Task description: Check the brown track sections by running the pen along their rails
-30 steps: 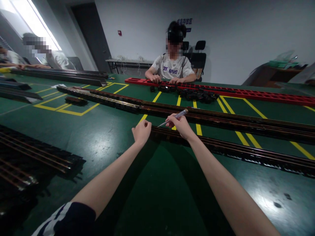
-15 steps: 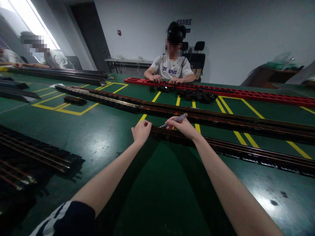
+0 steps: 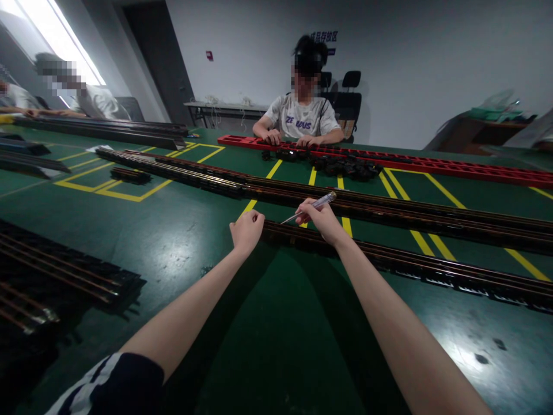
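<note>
A long dark strip (image 3: 415, 264) with copper-coloured lines runs from mid-table to the right edge. At its left end my left hand (image 3: 247, 231) is closed, its fingers curled at the strip; whether it grips the strip's end is hard to see. My right hand (image 3: 317, 218) holds a screwdriver (image 3: 323, 200) with a clear handle, slanted, its thin shaft pointing down-left. The tip is at the strip, just right of my left hand. Behind both hands lies another long dark strip bundle (image 3: 389, 214).
Dark strips (image 3: 64, 262) are stacked at the near left. Across the green table (image 3: 173, 230), a person (image 3: 302, 118) has both hands at a red rail (image 3: 432, 164), beside a heap of black parts (image 3: 349, 166). More people sit at the far left.
My right hand has shifted slightly up and the screwdriver's handle has moved a little up and right. Its tip stays near the same spot, and my left hand has hardly moved.
</note>
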Demonstrator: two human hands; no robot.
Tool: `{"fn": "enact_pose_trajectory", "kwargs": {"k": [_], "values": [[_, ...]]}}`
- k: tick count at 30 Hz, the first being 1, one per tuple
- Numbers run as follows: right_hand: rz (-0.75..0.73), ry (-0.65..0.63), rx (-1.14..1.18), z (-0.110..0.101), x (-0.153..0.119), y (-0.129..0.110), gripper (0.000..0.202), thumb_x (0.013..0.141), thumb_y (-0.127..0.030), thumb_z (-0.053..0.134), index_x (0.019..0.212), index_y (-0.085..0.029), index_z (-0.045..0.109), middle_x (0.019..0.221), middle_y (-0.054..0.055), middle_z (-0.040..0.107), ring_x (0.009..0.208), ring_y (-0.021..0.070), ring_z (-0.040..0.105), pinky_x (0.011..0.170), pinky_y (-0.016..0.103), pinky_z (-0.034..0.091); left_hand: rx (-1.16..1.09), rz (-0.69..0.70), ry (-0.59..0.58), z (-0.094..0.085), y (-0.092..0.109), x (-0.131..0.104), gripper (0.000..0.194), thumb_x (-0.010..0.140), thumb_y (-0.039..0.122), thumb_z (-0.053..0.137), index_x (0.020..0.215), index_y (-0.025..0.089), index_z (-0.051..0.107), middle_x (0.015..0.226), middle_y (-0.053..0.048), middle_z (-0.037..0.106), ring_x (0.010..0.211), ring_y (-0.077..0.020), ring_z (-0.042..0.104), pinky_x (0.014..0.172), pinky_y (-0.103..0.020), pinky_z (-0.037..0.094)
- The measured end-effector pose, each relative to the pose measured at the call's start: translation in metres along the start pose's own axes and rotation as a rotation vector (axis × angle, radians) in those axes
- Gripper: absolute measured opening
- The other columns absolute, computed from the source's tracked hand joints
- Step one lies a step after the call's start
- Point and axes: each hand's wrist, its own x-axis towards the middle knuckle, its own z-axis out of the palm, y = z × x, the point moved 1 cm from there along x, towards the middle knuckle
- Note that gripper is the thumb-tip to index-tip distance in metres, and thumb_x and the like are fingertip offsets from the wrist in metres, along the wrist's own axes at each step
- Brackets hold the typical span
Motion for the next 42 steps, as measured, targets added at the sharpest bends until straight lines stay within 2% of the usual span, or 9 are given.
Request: {"fn": "enact_pose_trajectory", "kwargs": {"k": [12, 28, 42], "values": [[-0.009, 0.009, 0.023, -0.0014, 0.0007, 0.0019, 0.016, 0.071, -0.025, 0.055, 0.056, -0.019, 0.057, 0.048, -0.002, 0.058, 0.046, 0.0095, 0.055, 0.051, 0.022, 0.044, -0.009, 0.014, -0.008, -0.0001, -0.0004, 0.0001, 0.029, 0.087, 0.027, 0.037, 0.077, 0.022, 0.063, 0.094, -0.005, 0.071, 0.096, -0.0261, 0.063, 0.094, -0.043, 0.04], [0.007, 0.017, 0.024, -0.0016, 0.0014, 0.0019, 0.017, 0.072, -0.023, 0.055, 0.055, -0.019, 0.056, 0.048, -0.002, 0.057, 0.047, 0.0097, 0.055, 0.052, 0.022, 0.045, 0.003, 0.025, -0.005, 0.0009, -0.0013, 0.0005, 0.029, 0.087, 0.027, 0.036, 0.075, 0.023, 0.062, 0.093, -0.004, 0.072, 0.095, -0.0263, 0.064, 0.092, -0.042, 0.041], [-0.036, 0.045, 0.024, -0.0018, 0.0012, 0.0013, 0.017, 0.068, -0.023, 0.053, 0.052, -0.019, 0.056, 0.048, -0.003, 0.055, 0.045, 0.0099, 0.053, 0.051, 0.024, 0.046, -0.002, 0.024, -0.002, 0.0, -0.0006, -0.0003, 0.029, 0.087, 0.026, 0.036, 0.075, 0.023, 0.063, 0.094, -0.004, 0.072, 0.096, -0.0258, 0.064, 0.094, -0.043, 0.041]]}}
